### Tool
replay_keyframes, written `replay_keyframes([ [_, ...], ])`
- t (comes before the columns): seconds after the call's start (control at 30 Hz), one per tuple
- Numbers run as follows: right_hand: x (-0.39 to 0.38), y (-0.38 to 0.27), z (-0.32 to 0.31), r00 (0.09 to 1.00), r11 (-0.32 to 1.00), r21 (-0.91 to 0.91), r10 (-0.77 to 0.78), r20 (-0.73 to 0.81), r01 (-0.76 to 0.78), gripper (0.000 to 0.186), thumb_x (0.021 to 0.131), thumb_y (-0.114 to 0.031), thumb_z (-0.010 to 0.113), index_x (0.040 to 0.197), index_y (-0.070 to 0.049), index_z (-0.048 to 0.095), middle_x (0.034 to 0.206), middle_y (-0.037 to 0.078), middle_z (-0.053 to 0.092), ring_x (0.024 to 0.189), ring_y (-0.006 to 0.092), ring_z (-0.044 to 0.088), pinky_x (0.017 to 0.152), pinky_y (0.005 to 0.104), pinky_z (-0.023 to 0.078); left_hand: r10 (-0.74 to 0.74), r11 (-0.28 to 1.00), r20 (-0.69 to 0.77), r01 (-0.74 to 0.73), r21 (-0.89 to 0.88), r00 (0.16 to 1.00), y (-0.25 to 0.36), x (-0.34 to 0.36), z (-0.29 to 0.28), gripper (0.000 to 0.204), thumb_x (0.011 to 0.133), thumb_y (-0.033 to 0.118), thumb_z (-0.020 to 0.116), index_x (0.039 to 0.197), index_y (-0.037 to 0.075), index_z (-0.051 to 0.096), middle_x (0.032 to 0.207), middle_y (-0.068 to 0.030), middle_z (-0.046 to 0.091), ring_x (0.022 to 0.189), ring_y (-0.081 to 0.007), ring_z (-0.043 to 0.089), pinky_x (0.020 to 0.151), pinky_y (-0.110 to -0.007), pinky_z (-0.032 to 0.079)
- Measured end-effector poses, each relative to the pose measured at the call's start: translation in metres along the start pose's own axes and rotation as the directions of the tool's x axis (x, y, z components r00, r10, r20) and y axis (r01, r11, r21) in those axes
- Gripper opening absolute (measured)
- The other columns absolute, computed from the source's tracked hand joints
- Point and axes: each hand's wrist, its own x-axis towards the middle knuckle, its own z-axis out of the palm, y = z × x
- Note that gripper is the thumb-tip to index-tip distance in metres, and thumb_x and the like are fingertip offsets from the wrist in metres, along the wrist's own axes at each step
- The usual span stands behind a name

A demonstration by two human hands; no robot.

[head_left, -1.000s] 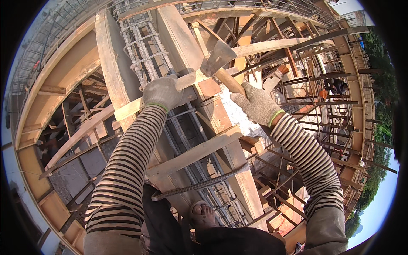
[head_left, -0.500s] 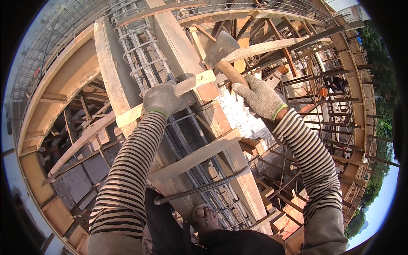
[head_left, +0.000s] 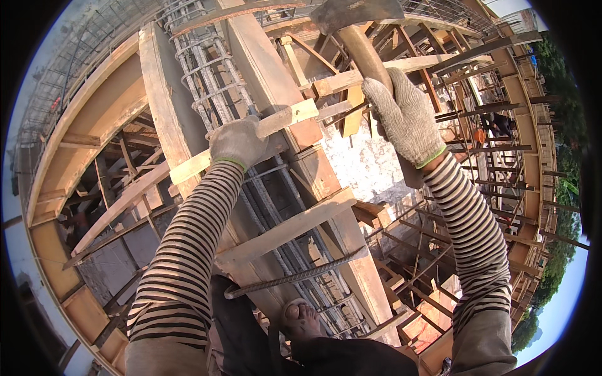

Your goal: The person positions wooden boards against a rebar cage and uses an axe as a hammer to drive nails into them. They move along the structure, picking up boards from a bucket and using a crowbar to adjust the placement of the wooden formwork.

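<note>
A hatchet (head_left: 359, 42) is gripped by the right hand (head_left: 406, 122), its wooden handle wrapped by the closed fingers of a pale knitted glove with a green-edged cuff. The hatchet's broad, dark metal head (head_left: 357, 14) is held uppermost, at the top edge of the view. By the left hand (head_left: 237, 143), gloved alike, a pale wooden slat (head_left: 290, 118) is clasped near its middle. The slat is laid crosswise over a long trough, its right end above the right board (head_left: 263, 56). Between that board and the left board (head_left: 164, 94), a cage of steel bars (head_left: 216, 81) is enclosed. Nearer the body, the trough is crossed by a second slat (head_left: 288, 227), and a bent, ribbed steel rod (head_left: 298, 276) is seen between it and a foot (head_left: 302, 318). Both forearms are covered by dark-and-cream striped sleeves (head_left: 188, 250). Farther out, both sides are filled with timber framing, and at the far right green trees (head_left: 555, 266) are bordered by blue sky
</note>
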Motion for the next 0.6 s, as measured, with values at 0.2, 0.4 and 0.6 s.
replay_keyframes([
  [0.2,-0.034,0.022,0.054,0.979,0.983,-0.088,0.169,0.118,-0.159,0.055,0.108,-0.049,0.053,0.13,0.002,0.056,0.098,0.034,0.071,0.1,0.0422,0.073,0.078,0.0508,0.059,0.022,1.0,0.025,-0.022,-0.007,0.999,0.008,0.009,0.002,0.044,0.099,0.046,0.055,0.125,0.014,0.07,0.117,-0.0155,0.077,0.115,-0.0331,0.074,0.104,-0.048,0.055],
  [0.4,-0.019,-0.001,0.022,0.993,0.979,0.168,0.114,0.036,-0.118,0.06,0.107,-0.052,0.055,0.124,0.005,0.059,0.086,0.026,0.072,0.083,0.0417,0.075,0.073,0.0472,0.058,-0.03,0.999,0.01,0.03,0.015,1.0,0.004,-0.001,-0.004,0.046,0.098,0.047,0.056,0.127,0.014,0.069,0.12,-0.0156,0.076,0.117,-0.0336,0.073,0.104,-0.049,0.055],
  [0.6,-0.045,0.006,0.062,0.983,0.983,0.08,0.172,-0.063,-0.166,0.061,0.105,-0.051,0.058,0.13,0.004,0.055,0.104,0.032,0.071,0.102,0.0463,0.073,0.087,0.0508,0.057,0.011,1.0,0.043,-0.011,-0.009,0.999,0.009,0.004,0.0,0.045,0.099,0.047,0.056,0.126,0.013,0.07,0.119,-0.0165,0.076,0.117,-0.0335,0.072,0.105,-0.049,0.053],
])
